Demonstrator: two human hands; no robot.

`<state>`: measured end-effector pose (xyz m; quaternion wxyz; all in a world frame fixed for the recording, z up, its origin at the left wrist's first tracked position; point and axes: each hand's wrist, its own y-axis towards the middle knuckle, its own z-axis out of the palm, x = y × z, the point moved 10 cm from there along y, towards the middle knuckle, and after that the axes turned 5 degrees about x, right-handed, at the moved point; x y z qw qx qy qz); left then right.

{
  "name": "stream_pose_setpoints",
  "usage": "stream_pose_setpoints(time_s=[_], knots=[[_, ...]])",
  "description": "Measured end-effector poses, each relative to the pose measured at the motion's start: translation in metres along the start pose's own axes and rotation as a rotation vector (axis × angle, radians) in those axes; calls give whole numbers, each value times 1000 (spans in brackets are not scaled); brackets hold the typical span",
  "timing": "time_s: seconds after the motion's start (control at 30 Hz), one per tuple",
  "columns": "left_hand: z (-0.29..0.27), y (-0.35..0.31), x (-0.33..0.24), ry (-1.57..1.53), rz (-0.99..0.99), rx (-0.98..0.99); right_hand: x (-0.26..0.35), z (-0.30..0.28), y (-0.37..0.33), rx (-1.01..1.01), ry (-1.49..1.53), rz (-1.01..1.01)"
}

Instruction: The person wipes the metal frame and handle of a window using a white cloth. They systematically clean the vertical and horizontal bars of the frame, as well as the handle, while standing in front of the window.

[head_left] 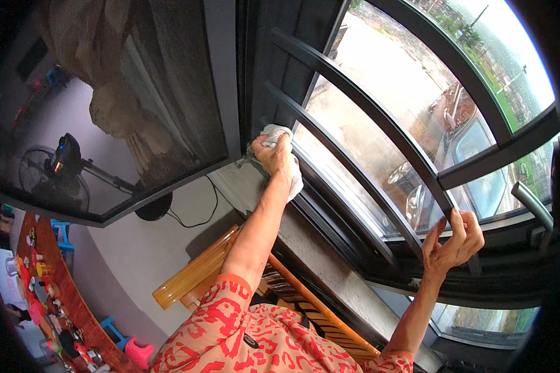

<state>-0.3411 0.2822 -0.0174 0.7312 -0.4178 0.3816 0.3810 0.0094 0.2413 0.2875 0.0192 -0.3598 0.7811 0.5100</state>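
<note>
Bright daylight through window (379, 124), dim interior, fisheye-bent edges.

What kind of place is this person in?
Probably a room in a home, high above the street: a barred window looks down on a road, with a standing fan, a wooden bench and a toy-covered table inside.
</note>
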Motion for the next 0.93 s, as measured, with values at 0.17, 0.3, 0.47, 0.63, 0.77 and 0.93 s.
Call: stream_pose_setpoints(time_s=[0.17, 0.3, 0.47, 0.63, 0.77, 0.93], knots=[[10, -40, 27, -87, -51, 100, 0, 3, -1, 19, -5, 7], [18, -97, 51, -91, -189, 234, 1, 3, -1, 15, -17, 10], [12, -99, 59, 8, -78, 200, 1, 2, 1, -1, -33, 5], [13, -87, 6, -2, -131, 162, -1, 0, -1, 6, -44, 16], [9, -86, -2, 53, -145, 102, 0, 0, -1, 11, -24, 3], [20, -108, 20, -11, -187, 168, 0, 1, 3, 17, 3, 32]])
